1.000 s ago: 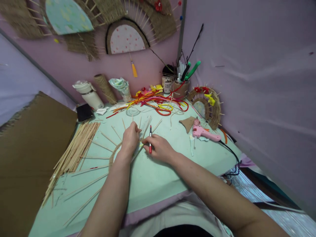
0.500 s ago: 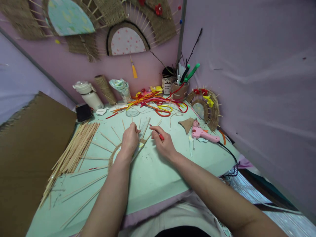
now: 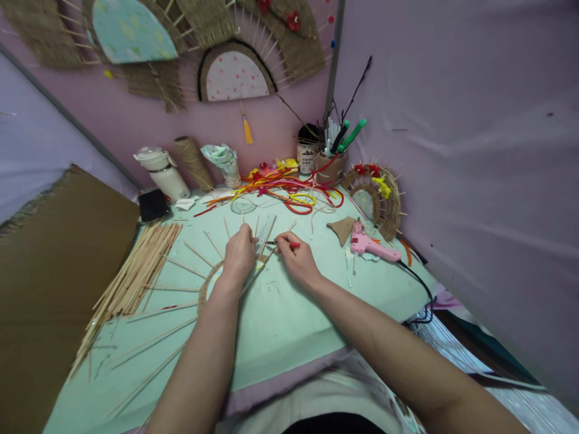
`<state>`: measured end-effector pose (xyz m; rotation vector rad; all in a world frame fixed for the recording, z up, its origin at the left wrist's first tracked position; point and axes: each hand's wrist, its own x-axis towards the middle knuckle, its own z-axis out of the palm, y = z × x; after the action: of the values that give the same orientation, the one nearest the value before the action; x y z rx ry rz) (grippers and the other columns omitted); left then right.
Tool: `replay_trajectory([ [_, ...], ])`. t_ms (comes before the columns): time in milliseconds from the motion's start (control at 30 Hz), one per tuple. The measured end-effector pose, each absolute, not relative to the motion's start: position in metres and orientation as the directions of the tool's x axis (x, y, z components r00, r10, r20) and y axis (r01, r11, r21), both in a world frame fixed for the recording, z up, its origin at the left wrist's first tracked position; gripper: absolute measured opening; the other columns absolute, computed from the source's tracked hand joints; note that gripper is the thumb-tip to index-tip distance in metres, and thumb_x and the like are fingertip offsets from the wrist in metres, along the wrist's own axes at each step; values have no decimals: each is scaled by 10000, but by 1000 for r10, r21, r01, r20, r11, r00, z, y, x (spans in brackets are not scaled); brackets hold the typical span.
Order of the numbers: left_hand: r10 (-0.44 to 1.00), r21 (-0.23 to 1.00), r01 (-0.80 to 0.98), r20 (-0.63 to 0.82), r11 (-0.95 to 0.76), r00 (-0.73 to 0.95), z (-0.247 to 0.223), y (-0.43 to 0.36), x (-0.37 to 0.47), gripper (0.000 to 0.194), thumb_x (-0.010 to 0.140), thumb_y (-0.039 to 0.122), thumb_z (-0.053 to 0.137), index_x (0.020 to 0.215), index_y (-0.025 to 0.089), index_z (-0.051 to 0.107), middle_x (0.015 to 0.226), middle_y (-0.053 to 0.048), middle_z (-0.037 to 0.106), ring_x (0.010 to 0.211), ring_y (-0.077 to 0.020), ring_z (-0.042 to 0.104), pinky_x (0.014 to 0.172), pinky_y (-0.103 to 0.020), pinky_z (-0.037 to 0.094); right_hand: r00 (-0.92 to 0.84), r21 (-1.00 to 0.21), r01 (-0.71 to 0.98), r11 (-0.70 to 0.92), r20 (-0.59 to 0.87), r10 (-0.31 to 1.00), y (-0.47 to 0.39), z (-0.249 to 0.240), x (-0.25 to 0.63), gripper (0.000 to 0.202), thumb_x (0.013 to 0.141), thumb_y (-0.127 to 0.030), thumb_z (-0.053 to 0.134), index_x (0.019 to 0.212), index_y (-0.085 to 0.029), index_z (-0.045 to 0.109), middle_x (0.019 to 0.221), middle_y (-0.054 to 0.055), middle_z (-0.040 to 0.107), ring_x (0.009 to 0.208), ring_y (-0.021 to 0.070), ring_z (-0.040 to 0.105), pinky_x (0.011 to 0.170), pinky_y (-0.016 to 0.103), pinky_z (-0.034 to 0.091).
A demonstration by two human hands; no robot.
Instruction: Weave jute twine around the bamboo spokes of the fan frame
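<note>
A semicircular cardboard piece (image 3: 205, 290) lies on the table with thin wooden sticks (image 3: 181, 289) fanning out from its curved edge. My left hand (image 3: 239, 256) is closed over its upper part, fingers pinched at the lower end of a clear ruler (image 3: 268, 229); what lies beneath the palm is hidden. Between the fingers of my right hand (image 3: 296, 256) is a red pen (image 3: 295, 245). Its dark tip points left, close to the ruler and to a stick along the piece's right side.
A bundle of loose sticks (image 3: 136, 271) lies left, beside a large cardboard sheet (image 3: 67, 271). A pink glue gun (image 3: 373, 246) with a black cord rests right, near a cardboard scrap (image 3: 342, 230). Behind are colourful pipe cleaners (image 3: 284, 187), a protractor (image 3: 243, 205), a white bottle (image 3: 163, 175) and twine (image 3: 193, 161).
The pen in my right hand has swung from tilted to nearly level, its tip now beside the ruler. My right fingers have drawn in slightly to the left. My left hand stays in place.
</note>
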<state>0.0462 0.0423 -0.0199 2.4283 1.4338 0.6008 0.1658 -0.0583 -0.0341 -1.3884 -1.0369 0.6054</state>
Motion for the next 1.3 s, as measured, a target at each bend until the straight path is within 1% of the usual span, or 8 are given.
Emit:
replay_trajectory([
  [200,876,385,787,217,-483,432,-21,43,46,127,800,199,516,745,232,406,653,11,530,618,-167,494,544,-264,277,452,-962,232,147,240,859,-58,-36,166,265,870,-384,424,783,-193,586,653,-20,554,652,148,513,622,244,370],
  [433,893,372,812,180,-449,412,-21,44,47,85,804,231,513,762,229,440,659,5,539,614,-173,489,551,-271,280,451,-960,243,138,238,860,-57,-36,166,263,873,-372,421,771,-191,583,646,-22,550,634,139,508,608,238,366],
  [733,891,360,815,180,-455,418,-22,46,47,71,793,235,521,773,229,453,660,-4,550,616,-180,512,548,-274,296,446,-957,260,128,237,863,-58,-36,167,288,873,-393,406,787,-189,591,653,-12,563,639,148,520,609,248,376],
  [933,890,363,813,186,-456,416,-21,45,47,100,794,227,526,750,232,436,662,-4,555,615,-178,506,541,-273,286,462,-957,264,116,231,856,-58,-36,167,264,867,-366,416,751,-193,578,648,-14,561,645,149,515,611,248,371],
  [1100,883,351,810,196,-470,427,-22,46,47,105,790,227,528,754,234,430,670,-6,554,632,-185,517,548,-276,288,463,-963,241,123,226,857,-58,-36,166,265,873,-376,420,785,-189,586,649,-18,567,638,144,522,610,241,370],
  [1300,881,335,815,194,-473,431,-23,47,47,91,801,238,523,780,238,435,687,-14,562,641,-194,530,543,-279,290,452,-957,262,126,237,860,-58,-36,167,266,875,-366,419,777,-189,591,651,-18,567,633,141,515,607,238,366],
])
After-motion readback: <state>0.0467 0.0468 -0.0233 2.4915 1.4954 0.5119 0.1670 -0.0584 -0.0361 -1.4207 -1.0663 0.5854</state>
